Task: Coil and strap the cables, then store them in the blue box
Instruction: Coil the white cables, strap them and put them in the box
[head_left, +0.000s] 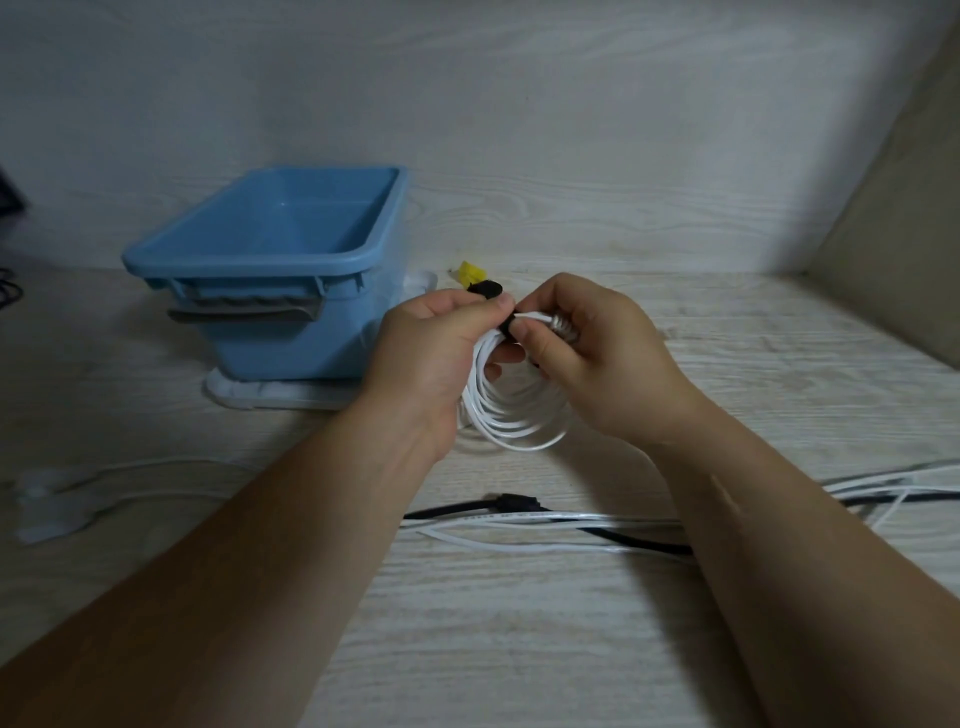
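A coiled white cable (511, 418) hangs between my hands above the wooden floor. My left hand (441, 353) grips the top of the coil, thumb and fingers pinching a black strap (488, 289) that sticks up behind them. My right hand (587, 353) is curled round the coil's top right, pinching the strap's end and the cable's ribbed plug end. The blue box (270, 254) stands open to the left, nothing visible inside it.
Loose white and black cables (545, 519) lie across the floor below my arms, running off to the right. A yellow item (467, 271) lies by the wall behind my hands. A white object (47, 512) sits at the far left. Walls close the back and right.
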